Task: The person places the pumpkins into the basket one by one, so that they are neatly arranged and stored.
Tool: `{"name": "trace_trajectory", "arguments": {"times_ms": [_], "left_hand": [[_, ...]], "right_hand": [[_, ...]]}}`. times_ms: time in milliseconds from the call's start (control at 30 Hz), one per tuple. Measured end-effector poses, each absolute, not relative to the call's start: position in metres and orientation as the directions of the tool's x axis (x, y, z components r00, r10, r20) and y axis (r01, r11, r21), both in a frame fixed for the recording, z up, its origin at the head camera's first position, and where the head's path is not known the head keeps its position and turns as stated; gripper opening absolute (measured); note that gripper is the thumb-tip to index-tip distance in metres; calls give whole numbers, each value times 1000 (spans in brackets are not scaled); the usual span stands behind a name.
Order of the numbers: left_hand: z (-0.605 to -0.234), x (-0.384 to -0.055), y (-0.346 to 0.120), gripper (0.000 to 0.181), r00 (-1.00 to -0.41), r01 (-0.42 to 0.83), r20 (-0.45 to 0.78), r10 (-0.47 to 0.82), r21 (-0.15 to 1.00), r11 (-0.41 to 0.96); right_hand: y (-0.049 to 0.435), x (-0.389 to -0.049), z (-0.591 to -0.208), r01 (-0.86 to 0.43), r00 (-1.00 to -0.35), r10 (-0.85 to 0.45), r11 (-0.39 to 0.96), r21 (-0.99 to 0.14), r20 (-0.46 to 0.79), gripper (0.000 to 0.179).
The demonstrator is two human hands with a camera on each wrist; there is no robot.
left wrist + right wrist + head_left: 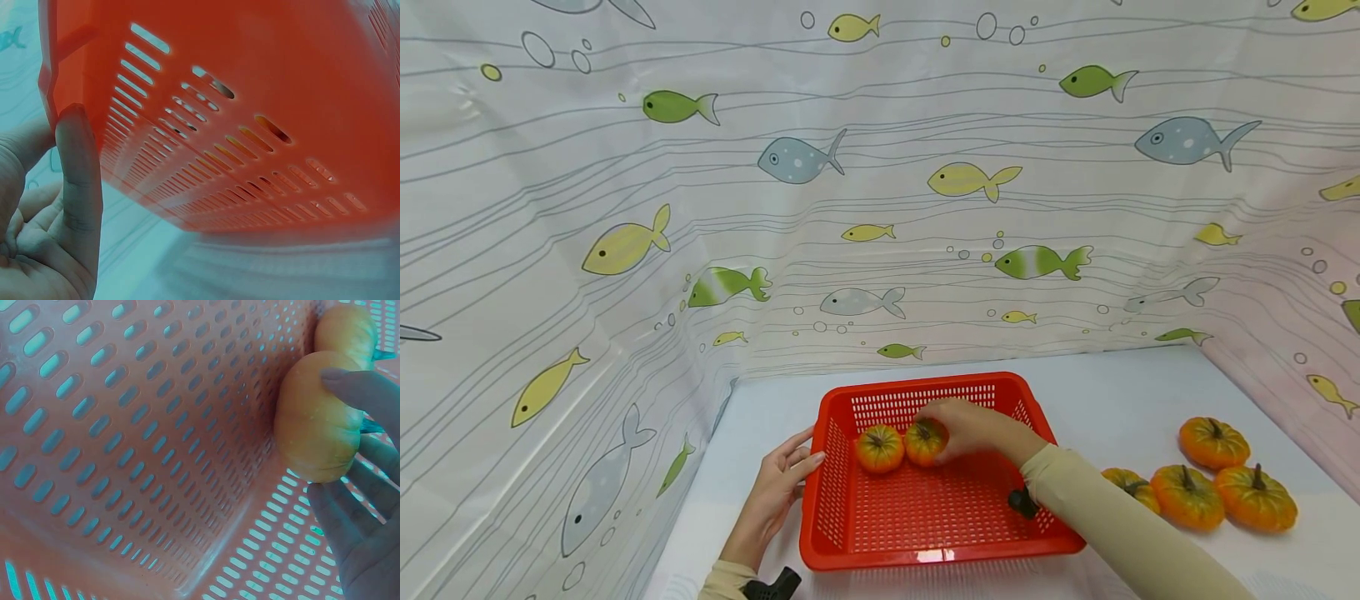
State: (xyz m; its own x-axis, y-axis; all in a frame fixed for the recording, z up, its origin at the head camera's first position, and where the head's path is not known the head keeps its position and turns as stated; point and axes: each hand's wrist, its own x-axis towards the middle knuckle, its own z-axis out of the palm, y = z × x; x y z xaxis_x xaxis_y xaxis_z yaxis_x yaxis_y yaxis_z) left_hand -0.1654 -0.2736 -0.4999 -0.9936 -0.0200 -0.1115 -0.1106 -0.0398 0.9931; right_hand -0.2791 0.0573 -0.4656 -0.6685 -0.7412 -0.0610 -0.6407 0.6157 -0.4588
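A red plastic basket [925,521] with slotted walls stands on the white-covered table. My left hand [778,479] is at its left side, with thumb and a finger on the rim; in the left wrist view a fingertip [74,119] presses beneath the rim. Inside the basket, my right hand [970,429] holds an orange-green pumpkin [922,446] between thumb and fingers. The same pumpkin [315,425] shows in the right wrist view, resting close to the slotted base. A second small pumpkin [880,450] sits just left of it, touching or nearly so.
Right of the basket lie several more pumpkins [1187,497] in a group, one partly hidden by my right sleeve [1120,525]. Fish-patterned sheeting [925,275] rises behind and at both sides of the table [775,400].
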Motion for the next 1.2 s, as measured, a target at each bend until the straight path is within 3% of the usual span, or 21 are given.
{"name": "trace_trajectory", "arguments": {"times_ms": [833, 1200], "left_hand": [[-500, -165, -273, 59, -994, -107, -108, -10, 993, -48], [-500, -166, -274, 58, -995, -104, -104, -8, 994, -39]], "right_hand": [[60, -279, -454, -678, -639, -769, 575, -458, -19, 66], [73, -282, -442, -613, -692, -721, 613, -498, -37, 71]]}}
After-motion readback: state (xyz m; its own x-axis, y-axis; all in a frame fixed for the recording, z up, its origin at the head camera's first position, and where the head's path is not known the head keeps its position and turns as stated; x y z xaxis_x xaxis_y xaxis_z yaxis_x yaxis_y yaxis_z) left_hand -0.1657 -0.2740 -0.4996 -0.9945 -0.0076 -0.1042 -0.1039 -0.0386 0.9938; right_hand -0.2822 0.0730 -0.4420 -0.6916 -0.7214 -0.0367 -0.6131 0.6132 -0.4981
